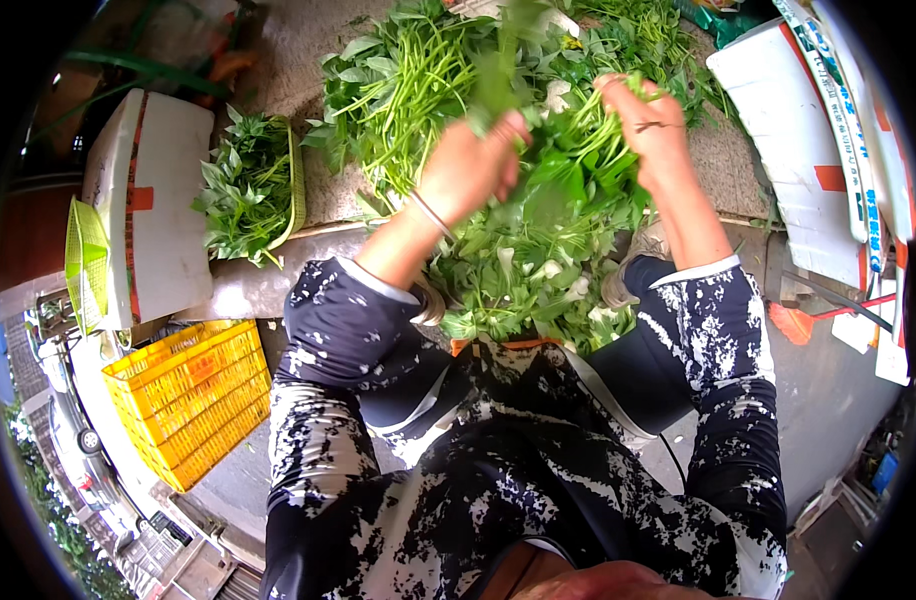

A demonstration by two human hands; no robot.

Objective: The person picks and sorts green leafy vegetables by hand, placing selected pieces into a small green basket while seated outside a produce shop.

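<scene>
My right hand (649, 124) is closed around a bunch of leafy greens with thin stems (596, 139); the leaves hang down to the left. My left hand (476, 161), with a bangle at its wrist, is blurred. Blurred green leaves show just above its fingers, and whether it grips them cannot be told. Beyond it lies a heap of long-stemmed greens (420, 82), with more stemmed greens (653, 34) at the top right. Between my knees is a pile of loose leaves (533, 262), some with pale stalks.
On the left stand a green basket of leafy greens (296, 180), a white foam box (176, 210) and a yellow plastic crate (195, 397). White foam boxes (788, 142) with printed writing are at the right, near an orange-red blade-like piece (792, 322) on the ground.
</scene>
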